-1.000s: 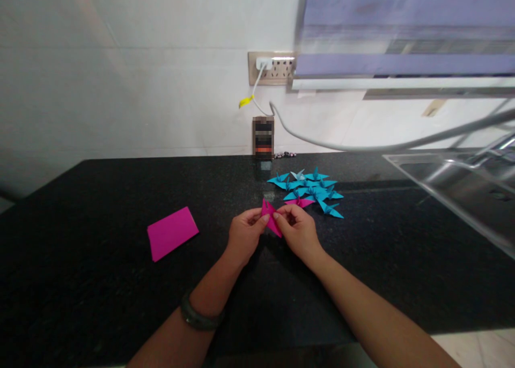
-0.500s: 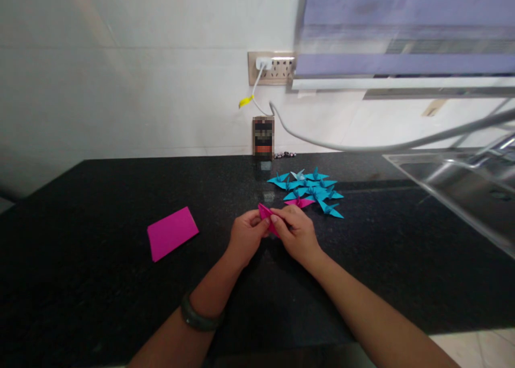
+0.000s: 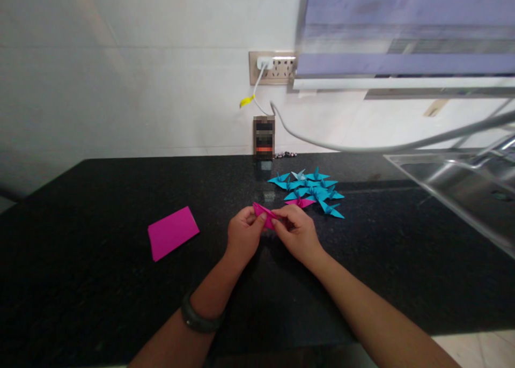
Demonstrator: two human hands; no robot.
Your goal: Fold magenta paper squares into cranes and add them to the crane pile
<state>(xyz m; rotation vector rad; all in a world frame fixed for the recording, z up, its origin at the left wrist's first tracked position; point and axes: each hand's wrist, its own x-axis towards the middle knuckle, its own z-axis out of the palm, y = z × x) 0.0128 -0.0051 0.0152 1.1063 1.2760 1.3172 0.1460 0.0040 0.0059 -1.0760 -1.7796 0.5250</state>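
My left hand point(image 3: 242, 235) and my right hand point(image 3: 296, 232) meet over the black counter point(image 3: 80, 282), both pinching a small folded pink paper piece point(image 3: 263, 215) between thumbs and fingertips. Most of the piece is hidden by my fingers. Just beyond my right hand lies a heap of several blue paper cranes point(image 3: 309, 188) with one pink crane point(image 3: 300, 202) at its near edge. A flat stack of pink paper squares point(image 3: 172, 232) lies on the counter to the left of my left hand. A dark band is on my left wrist.
A phone point(image 3: 264, 137) leans upright against the white wall at the back, with a white cable running to a wall socket point(image 3: 273, 67). A steel sink point(image 3: 454, 185) takes up the right side. A grey hose point(image 3: 362, 145) crosses above the counter.
The pink piece has been folded flatter and lower between my fingers; my hands closed in on it and shifted slightly left.
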